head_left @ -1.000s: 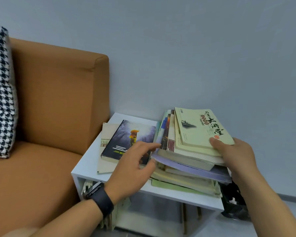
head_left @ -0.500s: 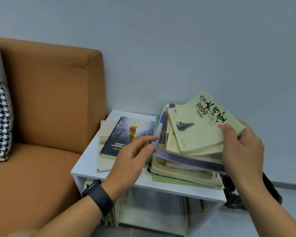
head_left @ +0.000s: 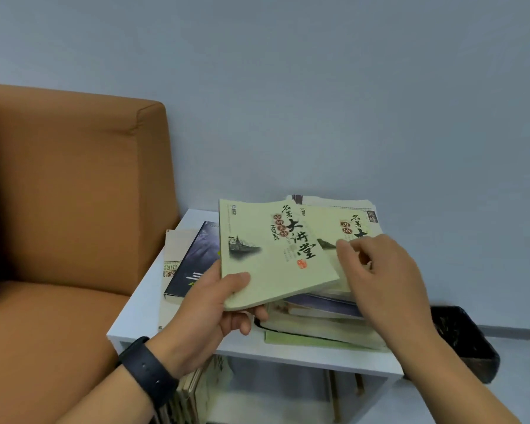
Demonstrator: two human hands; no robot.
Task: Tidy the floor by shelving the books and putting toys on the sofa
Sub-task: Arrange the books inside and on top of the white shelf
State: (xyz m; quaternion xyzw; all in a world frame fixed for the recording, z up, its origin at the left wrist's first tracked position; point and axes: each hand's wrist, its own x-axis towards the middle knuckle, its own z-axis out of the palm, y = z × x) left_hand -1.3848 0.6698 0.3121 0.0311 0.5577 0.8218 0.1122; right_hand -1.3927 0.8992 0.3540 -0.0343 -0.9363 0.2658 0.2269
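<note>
Hamlet book, pale green, sits in your left hand: thumb curled over its near corner, fingers under the cover, the volume lifted off the stack of books on the white tabletop. Your right hand pinches the near edge of a second pale green book that lies on top of that stack. Judging by the task, you are sorting these for shelving. Slide your left fingers further under the spine so the thin cover does not sag, and lift the second book straight up, not sideways, so the loose stack beneath stays put.

A dark book lies flat on a cream one at the left of the tabletop, near the orange sofa. The open shelf below already holds upright books at its left end; the right part looks free, though your forearms hide some of it. A black bin stands just beside the unit on the right, so swing clear of it. No toys are in view.
</note>
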